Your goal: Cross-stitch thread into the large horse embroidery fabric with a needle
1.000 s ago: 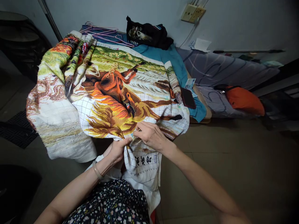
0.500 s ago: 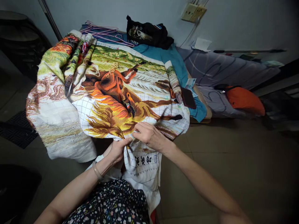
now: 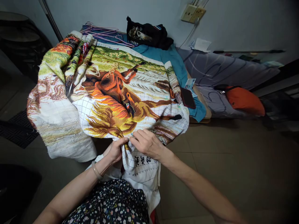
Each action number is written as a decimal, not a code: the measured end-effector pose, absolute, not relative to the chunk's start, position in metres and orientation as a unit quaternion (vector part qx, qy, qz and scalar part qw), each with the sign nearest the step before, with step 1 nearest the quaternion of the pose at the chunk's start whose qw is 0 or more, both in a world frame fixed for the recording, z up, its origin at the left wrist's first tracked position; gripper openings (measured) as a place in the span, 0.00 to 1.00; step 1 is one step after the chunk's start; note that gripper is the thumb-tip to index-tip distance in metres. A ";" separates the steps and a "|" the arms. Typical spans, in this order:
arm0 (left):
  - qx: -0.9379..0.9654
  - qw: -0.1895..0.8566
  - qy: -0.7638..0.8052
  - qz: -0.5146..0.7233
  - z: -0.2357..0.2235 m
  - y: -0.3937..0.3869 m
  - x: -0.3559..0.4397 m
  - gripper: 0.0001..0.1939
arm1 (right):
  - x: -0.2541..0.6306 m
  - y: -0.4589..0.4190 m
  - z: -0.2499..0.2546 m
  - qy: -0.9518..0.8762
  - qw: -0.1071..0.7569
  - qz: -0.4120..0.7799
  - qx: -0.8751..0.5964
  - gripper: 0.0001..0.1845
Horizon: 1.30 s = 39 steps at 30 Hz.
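Note:
A large cross-stitch cloth (image 3: 112,90) with an orange and brown horse picture is spread over a low table and hangs down to my lap. My left hand (image 3: 115,151) grips a fold of the cloth at its near edge from below. Beside it, my right hand (image 3: 146,143) is closed in a pinch on top of the cloth at the same spot; a needle or thread in its fingers is too small to make out. Black printed characters (image 3: 142,161) show on the white margin just under my right hand.
Rolled ends of the cloth (image 3: 174,81) lie at the right and back left. A dark phone or wallet (image 3: 188,98) rests on teal fabric at the table's right edge. Hangers (image 3: 105,32) and a black bag (image 3: 149,34) sit at the back. An orange cushion (image 3: 245,101) lies on the right.
My right hand has slid a little toward me and left along the cloth edge, closing up to my left hand. The left hand has hardly moved.

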State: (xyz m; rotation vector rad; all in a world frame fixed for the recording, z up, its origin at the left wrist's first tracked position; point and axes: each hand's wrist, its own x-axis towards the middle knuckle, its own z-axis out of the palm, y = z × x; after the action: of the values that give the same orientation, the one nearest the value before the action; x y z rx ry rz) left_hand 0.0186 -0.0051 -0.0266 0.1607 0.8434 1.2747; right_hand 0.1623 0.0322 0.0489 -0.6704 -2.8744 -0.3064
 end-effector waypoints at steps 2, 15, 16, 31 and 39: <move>0.071 0.718 0.378 0.580 -0.024 -0.009 0.020 0.12 | 0.162 0.031 0.047 -0.960 0.106 -0.128 -0.224 0.14; 0.081 0.692 0.407 0.590 -0.014 -0.015 0.034 0.21 | 0.148 -0.068 0.041 -0.948 0.213 0.238 0.002 0.15; 0.083 0.690 0.406 0.594 -0.015 -0.013 0.034 0.21 | 0.150 -0.068 0.043 -0.939 0.212 0.272 -0.002 0.14; 0.122 0.699 0.381 0.593 -0.016 -0.007 0.035 0.24 | 0.189 0.032 0.044 -0.884 0.188 0.195 -0.381 0.11; 0.115 0.698 0.385 0.593 -0.014 -0.007 0.035 0.25 | 0.185 0.031 0.045 -0.902 0.127 0.148 -0.386 0.11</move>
State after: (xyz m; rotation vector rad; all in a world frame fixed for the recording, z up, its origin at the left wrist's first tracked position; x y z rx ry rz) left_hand 0.0346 -0.0073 -0.0144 0.2571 0.8574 1.3219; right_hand 0.1855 0.0315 0.0445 -1.1247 -2.6243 0.4309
